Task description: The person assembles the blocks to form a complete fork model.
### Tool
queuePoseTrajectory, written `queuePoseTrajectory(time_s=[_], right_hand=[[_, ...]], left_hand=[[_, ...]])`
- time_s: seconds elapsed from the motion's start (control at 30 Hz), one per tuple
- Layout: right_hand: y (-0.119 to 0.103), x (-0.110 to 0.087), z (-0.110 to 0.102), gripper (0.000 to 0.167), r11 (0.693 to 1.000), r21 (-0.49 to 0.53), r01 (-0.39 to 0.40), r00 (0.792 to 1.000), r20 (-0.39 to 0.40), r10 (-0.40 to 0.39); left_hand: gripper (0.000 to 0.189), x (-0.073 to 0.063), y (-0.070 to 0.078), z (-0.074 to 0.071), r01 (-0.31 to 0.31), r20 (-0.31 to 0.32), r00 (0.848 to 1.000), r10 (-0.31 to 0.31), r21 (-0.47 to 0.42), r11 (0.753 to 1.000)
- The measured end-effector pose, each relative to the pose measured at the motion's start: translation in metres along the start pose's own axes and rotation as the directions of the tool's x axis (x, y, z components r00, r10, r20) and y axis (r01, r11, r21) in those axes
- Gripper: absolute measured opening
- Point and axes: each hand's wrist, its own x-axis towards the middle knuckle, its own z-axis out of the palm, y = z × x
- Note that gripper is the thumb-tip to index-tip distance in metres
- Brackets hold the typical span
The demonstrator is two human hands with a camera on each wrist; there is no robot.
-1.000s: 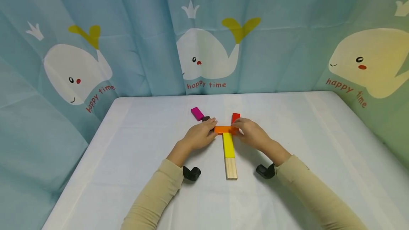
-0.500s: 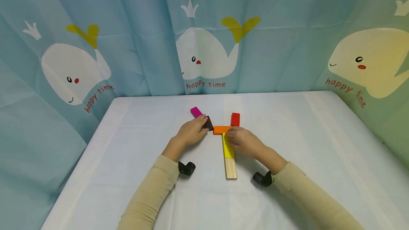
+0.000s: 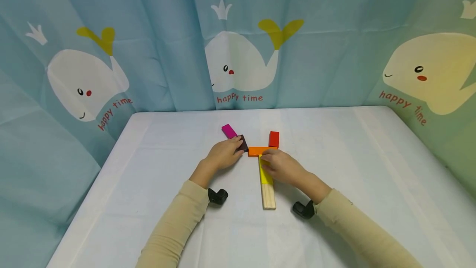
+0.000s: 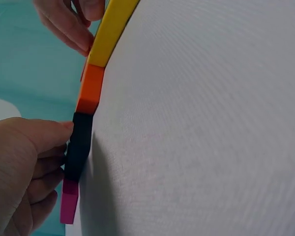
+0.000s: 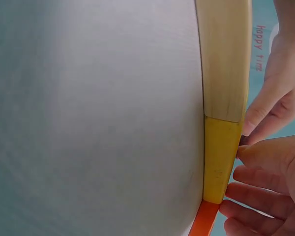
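My left hand rests its fingertips on a dark brown block; in the left wrist view the thumb and fingers lie along that block's upper edge. My right hand touches the top of a yellow block with thumb and fingertips, partly covering it from the head. An orange block lies crosswise at the yellow block's far end, its left end meeting the brown one. Beyond the orange block's right end is a red block. A magenta block continues past the brown block, up and left.
A plain wooden block extends the yellow one toward me. All lie flat on a white-covered table. Behind the table's far edge hangs a blue curtain with whale prints. Black wrist-worn devices show below both hands.
My left hand has shifted slightly left, uncovering more of the brown block. My right hand has moved from the orange block's right end down and left onto the yellow block.
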Motion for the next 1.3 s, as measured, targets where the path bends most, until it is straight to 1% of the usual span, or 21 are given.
queuePoseTrajectory(time_s=[0.3, 0.47, 0.67, 0.9, 1.1, 1.3], right_hand=[[0.000, -0.001, 0.000, 0.022, 0.999, -0.028, 0.030, 0.999, -0.018, -0.030], [0.001, -0.001, 0.001, 0.022, 0.999, -0.042, 0.030, 0.999, -0.018, -0.031], [0.001, -0.001, 0.002, 0.020, 0.998, -0.053, 0.035, 0.999, -0.026, -0.036], [0.001, -0.001, 0.002, 0.021, 0.998, -0.043, 0.038, 0.999, -0.031, -0.040], [0.002, -0.001, 0.003, 0.016, 0.997, -0.035, 0.071, 0.996, -0.052, -0.072], [0.003, -0.001, 0.005, 0.015, 0.996, -0.036, 0.081, 0.994, -0.064, -0.083]], left_hand=[[0.041, 0.001, 0.000, 0.000, -0.024, -0.017, 1.000, 0.025, 0.050, 0.998], [0.040, 0.003, 0.000, -0.001, -0.029, -0.012, 0.999, 0.030, 0.075, 0.997], [0.039, 0.006, -0.001, -0.004, -0.010, -0.004, 1.000, 0.010, 0.059, 0.998], [0.039, 0.009, -0.004, -0.004, 0.008, 0.003, 1.000, -0.008, 0.035, 0.999], [0.039, 0.012, -0.005, -0.004, 0.014, 0.008, 1.000, -0.015, 0.029, 0.999], [0.039, 0.017, -0.005, -0.007, 0.023, 0.013, 1.000, -0.024, 0.034, 0.999]])
